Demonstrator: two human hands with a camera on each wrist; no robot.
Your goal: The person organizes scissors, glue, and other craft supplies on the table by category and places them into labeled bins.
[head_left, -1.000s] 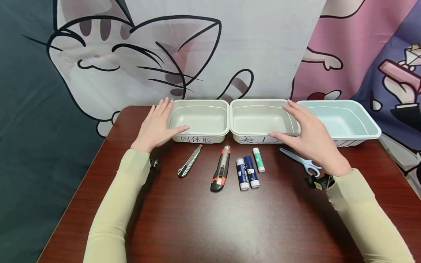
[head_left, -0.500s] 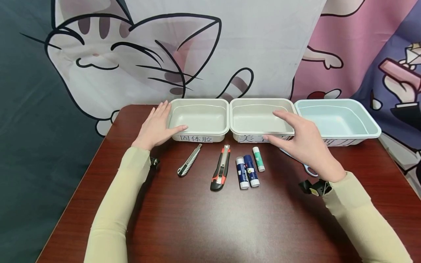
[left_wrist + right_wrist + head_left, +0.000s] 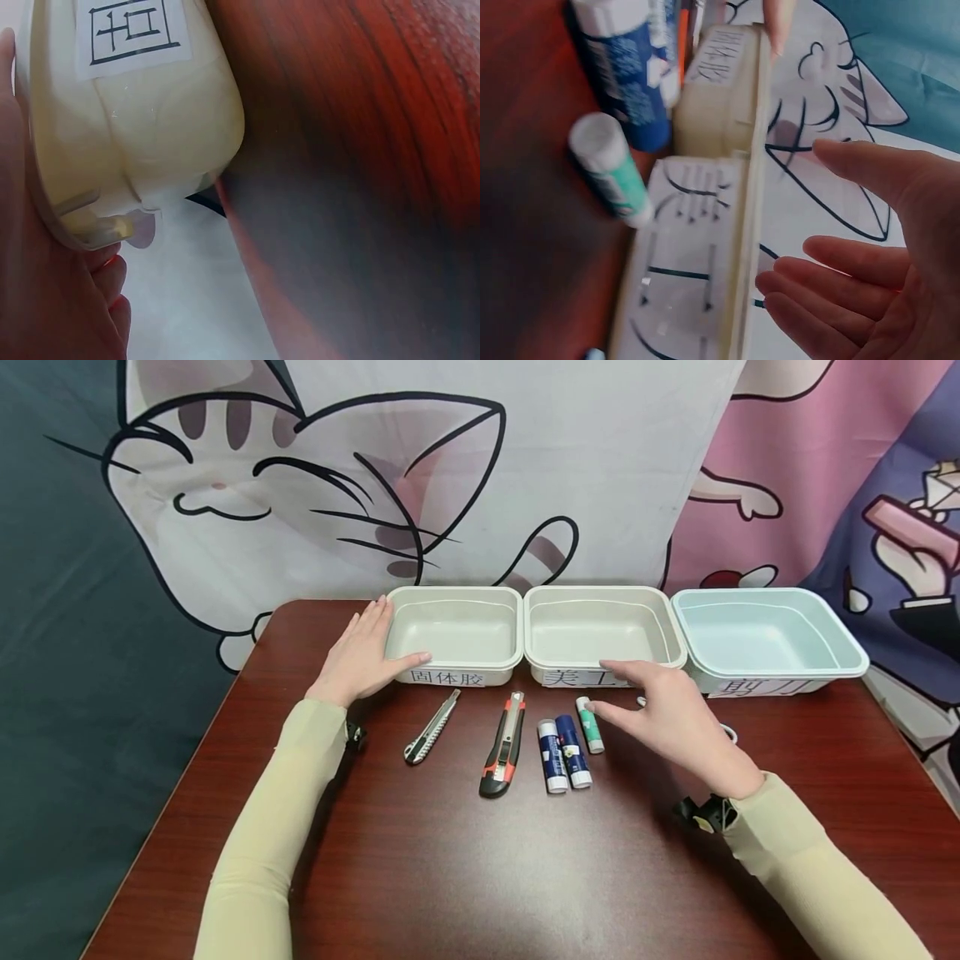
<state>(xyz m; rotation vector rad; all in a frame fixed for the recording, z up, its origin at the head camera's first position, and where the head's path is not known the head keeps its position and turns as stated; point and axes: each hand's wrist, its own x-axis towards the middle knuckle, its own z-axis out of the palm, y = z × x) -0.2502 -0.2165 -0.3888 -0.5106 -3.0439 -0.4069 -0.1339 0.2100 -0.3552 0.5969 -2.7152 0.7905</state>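
Note:
My left hand (image 3: pixel 363 652) rests at the left side of the left off-white bin (image 3: pixel 457 639), fingers straight and thumb over its front rim. My right hand (image 3: pixel 667 718) hovers in front of the middle off-white bin (image 3: pixel 596 631), thumb and fingers spread apart. Its thumb tip overlaps the green glue stick (image 3: pixel 588 727) in the head view. Two blue glue sticks (image 3: pixel 552 758) lie side by side just left of that. Mostly covered by my right hand are the scissors, with a bit of handle (image 3: pixel 730 733) showing. In the right wrist view the green glue stick (image 3: pixel 611 169) lies apart from the hand.
A black-and-orange utility knife (image 3: pixel 503 747) and a smaller silver utility knife (image 3: pixel 432 728) lie left of the glue sticks. The light-blue bin (image 3: pixel 772 631) stands at the right end of the row. Behind the table (image 3: pixel 480 877) hangs a cat-print cloth (image 3: pixel 600 460).
My right hand has moved left and toward the person, from over the middle bin's right end down to beside the green glue stick. The left hand stays at the left bin.

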